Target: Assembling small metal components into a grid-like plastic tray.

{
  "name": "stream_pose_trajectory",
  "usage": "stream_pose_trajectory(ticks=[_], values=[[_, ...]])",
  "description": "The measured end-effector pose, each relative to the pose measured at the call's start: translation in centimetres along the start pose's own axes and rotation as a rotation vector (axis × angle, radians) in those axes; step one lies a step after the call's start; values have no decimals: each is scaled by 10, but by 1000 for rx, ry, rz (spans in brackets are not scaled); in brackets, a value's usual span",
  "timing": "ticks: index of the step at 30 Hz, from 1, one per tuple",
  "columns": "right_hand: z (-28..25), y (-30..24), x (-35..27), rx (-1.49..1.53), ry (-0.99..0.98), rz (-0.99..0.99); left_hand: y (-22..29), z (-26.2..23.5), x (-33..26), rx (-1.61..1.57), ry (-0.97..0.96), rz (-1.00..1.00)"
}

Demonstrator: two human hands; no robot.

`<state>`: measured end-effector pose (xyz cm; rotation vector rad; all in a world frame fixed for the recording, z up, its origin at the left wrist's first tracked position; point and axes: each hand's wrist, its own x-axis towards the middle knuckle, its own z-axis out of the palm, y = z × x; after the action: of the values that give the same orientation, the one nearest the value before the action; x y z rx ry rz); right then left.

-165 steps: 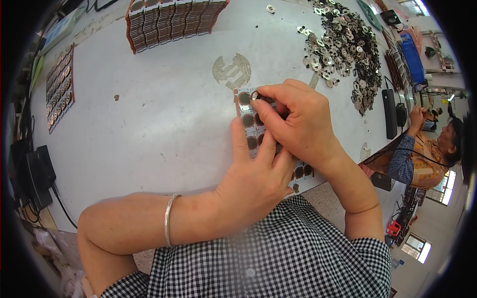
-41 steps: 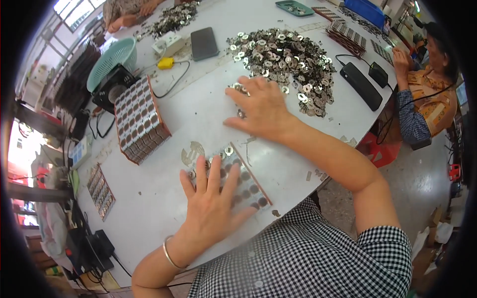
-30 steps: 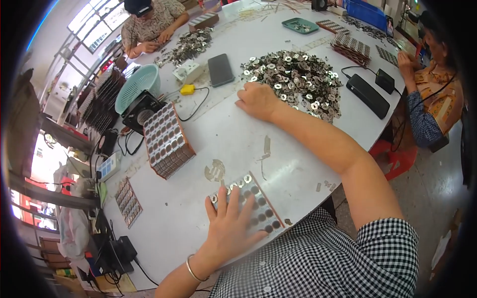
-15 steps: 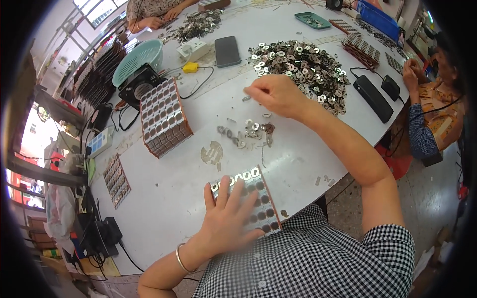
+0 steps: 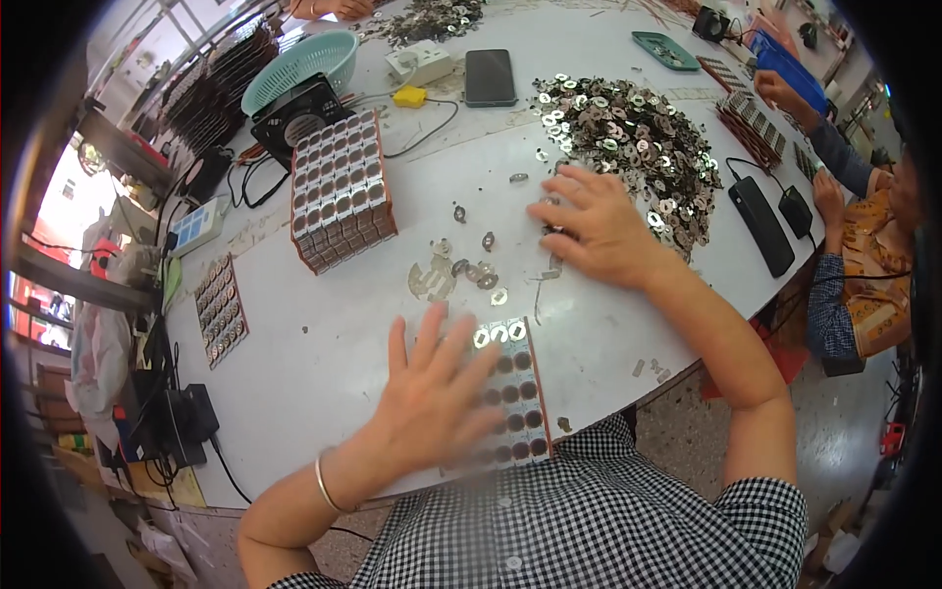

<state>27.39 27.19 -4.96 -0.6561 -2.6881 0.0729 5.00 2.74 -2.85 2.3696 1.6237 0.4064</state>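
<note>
Shiny rings [image 5: 492,337] on disc-dotted board [image 5: 526,376]

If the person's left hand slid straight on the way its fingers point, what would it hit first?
Probably the loose metal pieces just ahead of the left hand, though its height above the table is unclear.

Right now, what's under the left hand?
A board with dark round spots sticks out past the left hand; shiny metal pieces lie along its far edge. What's directly beneath is covered, so I can't tell.
</note>
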Motion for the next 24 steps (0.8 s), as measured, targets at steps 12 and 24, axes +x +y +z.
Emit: stream_pose_trajectory(ticks=[12, 24], values=[[-38, -38, -75, 110, 23, -19, -54, 9, 113, 228, 10, 8], [-10, -21, -38, 57, 12, 96, -69, 25, 169, 201, 136, 7]])
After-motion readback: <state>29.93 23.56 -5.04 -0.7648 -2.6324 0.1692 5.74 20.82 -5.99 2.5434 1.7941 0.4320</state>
